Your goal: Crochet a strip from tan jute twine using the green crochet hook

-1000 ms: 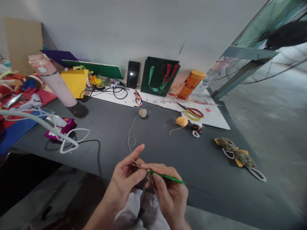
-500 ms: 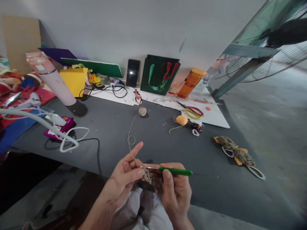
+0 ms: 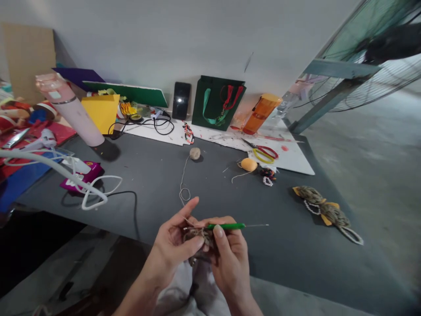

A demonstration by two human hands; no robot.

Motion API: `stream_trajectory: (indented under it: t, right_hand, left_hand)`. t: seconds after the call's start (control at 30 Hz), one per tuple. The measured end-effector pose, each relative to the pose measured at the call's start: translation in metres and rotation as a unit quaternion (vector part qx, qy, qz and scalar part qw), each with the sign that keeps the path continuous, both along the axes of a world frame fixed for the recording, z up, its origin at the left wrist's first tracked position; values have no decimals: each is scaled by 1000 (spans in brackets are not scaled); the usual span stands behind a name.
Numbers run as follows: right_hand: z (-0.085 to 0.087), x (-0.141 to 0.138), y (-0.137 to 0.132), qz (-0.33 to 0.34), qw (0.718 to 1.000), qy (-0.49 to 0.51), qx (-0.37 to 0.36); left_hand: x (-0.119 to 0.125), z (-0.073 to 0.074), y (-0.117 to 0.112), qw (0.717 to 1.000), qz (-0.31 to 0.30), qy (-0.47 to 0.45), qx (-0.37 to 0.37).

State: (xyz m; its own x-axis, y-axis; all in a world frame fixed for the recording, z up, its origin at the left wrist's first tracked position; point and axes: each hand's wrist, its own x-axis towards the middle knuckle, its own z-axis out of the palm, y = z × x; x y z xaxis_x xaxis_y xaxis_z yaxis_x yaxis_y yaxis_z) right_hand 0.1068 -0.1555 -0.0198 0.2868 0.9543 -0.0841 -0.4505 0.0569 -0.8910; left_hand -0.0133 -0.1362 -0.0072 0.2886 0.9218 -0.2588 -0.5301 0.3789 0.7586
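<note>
My left hand [image 3: 174, 241] pinches a small grey-brown crochet piece [image 3: 207, 237], its index finger raised with a strand of yarn near it. My right hand [image 3: 230, 252] grips a crochet hook [image 3: 226, 226] by its green handle, and the metal hook end reaches left over the piece toward my left fingers. A thin needle-like tip sticks out of the handle's right end. The yarn [image 3: 184, 193] loops across the table to a small beige ball [image 3: 195, 153]. My fingers cover part of the crochet piece.
On the grey table [image 3: 158, 166] lie an orange yarn ball [image 3: 249, 164], scissors [image 3: 263, 153] and a finished-looking knotted grey piece with a strap [image 3: 324, 208]. A pink bottle [image 3: 77, 114], a dark green bag [image 3: 215, 105], a phone [image 3: 181, 101] and an orange bottle [image 3: 261, 115] stand behind.
My right hand and the crochet hook have moved left, closer to my left hand, with the hook end further past the crochet piece. The yarn loop on the table has shifted slightly right.
</note>
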Motion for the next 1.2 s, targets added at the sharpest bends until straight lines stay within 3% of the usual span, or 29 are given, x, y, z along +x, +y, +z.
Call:
stream_trajectory:
  t: [0.27,0.53,0.67,0.83,1.07,1.2]
  right_hand:
    - [-4,9,8,40,998,-57,5]
    - [7,10,18,95,988,-120,30]
    - [13,14,25,157,976,-145,43]
    - [12,24,31,199,971,-131,30]
    - [12,70,39,187,956,-228,-4]
    - [16,104,47,122,941,-315,5]
  left_hand:
    - [-8,0,2,994,10,94,47]
    - [-6,-6,-4,957,119,227,139]
    - [-12,-11,1,957,166,194,138]
    - [-19,-11,9,968,209,109,87]
    - [-44,-2,21,951,265,117,104]
    - [-50,1,29,925,277,215,145]
